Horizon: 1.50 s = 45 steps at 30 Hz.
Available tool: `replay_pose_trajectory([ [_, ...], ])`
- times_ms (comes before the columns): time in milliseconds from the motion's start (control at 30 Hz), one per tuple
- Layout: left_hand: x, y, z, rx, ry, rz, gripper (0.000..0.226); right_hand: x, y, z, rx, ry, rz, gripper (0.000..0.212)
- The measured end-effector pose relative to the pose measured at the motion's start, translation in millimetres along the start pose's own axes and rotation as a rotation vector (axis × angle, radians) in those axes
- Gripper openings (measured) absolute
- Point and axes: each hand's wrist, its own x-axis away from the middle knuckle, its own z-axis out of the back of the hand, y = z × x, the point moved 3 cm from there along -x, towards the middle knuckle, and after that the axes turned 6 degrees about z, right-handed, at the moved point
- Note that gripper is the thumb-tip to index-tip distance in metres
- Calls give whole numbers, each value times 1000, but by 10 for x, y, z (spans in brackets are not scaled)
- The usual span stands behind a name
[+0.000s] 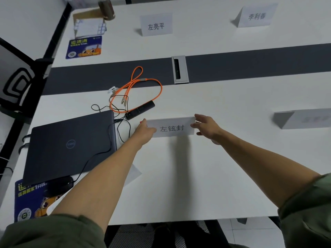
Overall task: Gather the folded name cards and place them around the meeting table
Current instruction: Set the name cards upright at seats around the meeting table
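Note:
A folded white name card (172, 127) with black characters stands on the white meeting table (179, 185) in front of me. My left hand (146, 129) holds its left end and my right hand (206, 127) pinches its right end. Two more name cards stand across the table, one at the far middle (156, 24) and one at the far right (256, 15). Another folded card (304, 119) stands at the right edge of the view on my side, its text blurred.
A shut dark laptop (69, 144) lies to the left with thin black cables. An orange cable (138, 88) and a black remote (140, 110) lie just behind the held card. A cable port (180, 69) sits in the dark centre strip. Blue mouse pads and a black mouse lie at left.

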Motion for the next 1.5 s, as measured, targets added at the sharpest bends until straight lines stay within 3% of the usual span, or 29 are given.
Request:
replay_pose_trajectory([
  [167,-22,21,-16,39,21,-29,26,-15,10,8,24,8,4,62],
  [267,109,-43,69,75,102,-42,16,21,29,5,240,187,84,60],
  [367,317,-218,319,40,261,-31,45,134,-113,-97,422,342,220,45],
  [433,492,-429,554,-7,394,-11,47,207,-253,-291,449,307,277,38],
  [600,1054,-1130,1038,-159,651,112,23,374,-456,-1027,505,70,348,28],
  [767,1528,-1824,1258,-372,772,215,21,531,-413,-1760,553,-149,288,35],
  [867,1656,-2119,1302,-393,731,239,25,605,-335,-2074,555,-204,207,44],
  [1033,1537,-2360,1178,25,333,235,42,698,-173,-2385,512,-208,94,46],
  [1100,1478,-2382,1151,101,269,229,46,746,-135,-2450,517,-162,103,40],
  [1333,1566,-2451,1325,195,328,112,27,1097,-267,-2505,605,-10,166,33],
  [1500,1908,-2485,1710,277,523,10,22,1394,-787,-2665,662,107,299,36],
])
